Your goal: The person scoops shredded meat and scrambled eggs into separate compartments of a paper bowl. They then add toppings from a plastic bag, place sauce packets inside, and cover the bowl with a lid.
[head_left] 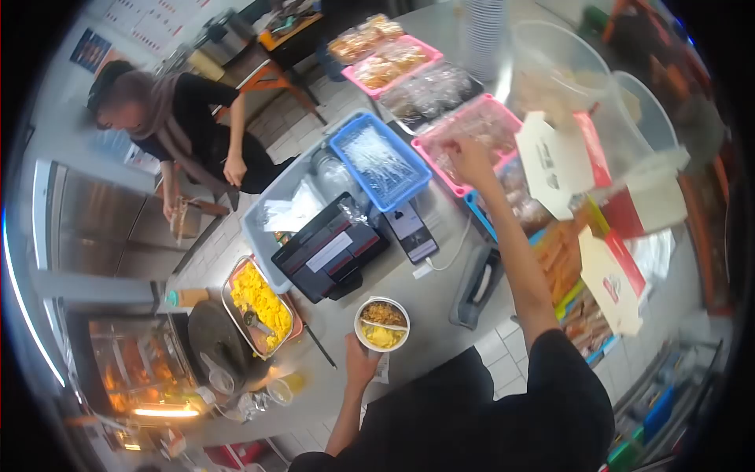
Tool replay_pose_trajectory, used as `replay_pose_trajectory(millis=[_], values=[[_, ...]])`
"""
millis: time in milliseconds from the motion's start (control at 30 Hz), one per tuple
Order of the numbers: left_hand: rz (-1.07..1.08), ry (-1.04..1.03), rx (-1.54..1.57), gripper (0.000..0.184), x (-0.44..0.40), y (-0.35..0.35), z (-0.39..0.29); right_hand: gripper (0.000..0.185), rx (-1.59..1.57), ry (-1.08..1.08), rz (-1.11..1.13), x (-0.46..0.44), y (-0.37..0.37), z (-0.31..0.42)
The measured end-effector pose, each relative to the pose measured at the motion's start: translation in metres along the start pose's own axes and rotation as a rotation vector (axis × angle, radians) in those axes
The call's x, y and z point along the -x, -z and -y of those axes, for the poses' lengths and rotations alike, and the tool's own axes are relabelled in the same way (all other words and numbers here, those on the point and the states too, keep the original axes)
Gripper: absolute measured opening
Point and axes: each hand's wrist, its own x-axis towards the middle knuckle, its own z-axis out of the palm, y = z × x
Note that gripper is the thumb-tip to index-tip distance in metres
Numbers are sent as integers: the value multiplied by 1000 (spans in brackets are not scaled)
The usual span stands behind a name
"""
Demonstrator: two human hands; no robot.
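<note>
A round white cup (pixel 382 324) with brown food in one half and yellow food in the other is held at its rim by my left hand (pixel 361 361). My right hand (pixel 470 160) reaches over a pink basket (pixel 503 118) of plastic-wrapped items; its fingers look bent together, and what they hold is too small to make out. Beside that basket stands a blue basket (pixel 381 161) of wrapped white utensils. A tablet (pixel 330 248) and a phone (pixel 410 231) lie between the baskets and the cup.
A tray of yellow food (pixel 260 305) with a spoon is at the left, near a dark round plate (pixel 220 338). Open cartons (pixel 613 279) and large clear tubs (pixel 562 71) stand at the right. Another person (pixel 185 130) is across the counter, holding a container.
</note>
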Motion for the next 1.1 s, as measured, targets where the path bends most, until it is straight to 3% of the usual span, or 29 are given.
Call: replay_pose_trajectory(millis=[67,133,200,233,267,367,500,567,633,700,800,900,933,1000,1033,1067,1100], values=[[-80,-18,-42,68,4,-10,-8,23,-235,-39,47,-64,-47,-16],[-137,46,-99,62,0,-14,-26,25,-107,71,18,-112,-102,-47],[-200,102,-161,62,-1,-22,-34,30,223,100,133,-138,-140,-74],[-211,120,-220,63,-1,-23,-35,31,285,25,142,-143,-156,-80],[-276,190,-224,63,-3,-24,-36,31,301,92,73,-154,-199,-136],[-340,238,-261,66,-2,-32,-36,19,513,-15,121,-146,-165,-97],[-359,253,-252,66,1,-40,-18,21,331,-79,131,-146,-145,-89],[-255,258,-102,63,2,-33,-11,21,195,-57,72,-153,-136,-100],[-296,211,-83,62,5,-34,-7,25,268,-65,133,-160,-124,-105],[-341,151,-72,61,5,-33,-3,29,339,-76,178,-161,-106,-89],[-321,121,-3,63,9,-30,-3,30,102,-188,200,-155,-73,-62],[-270,92,62,63,8,-30,4,24,-441,-121,-1,-121,-42,-26],[-297,45,70,63,9,-35,12,22,-567,-147,-13,-103,-22,11],[-224,28,71,64,10,-36,21,34,-694,-207,219,-60,22,70],[-263,-63,88,63,9,-35,24,31,-727,-299,184,-27,43,135],[-306,-156,109,63,8,-32,28,27,-800,-338,258,-4,54,151],[-272,-176,141,62,9,-28,30,25,-711,-285,296,26,71,206]])
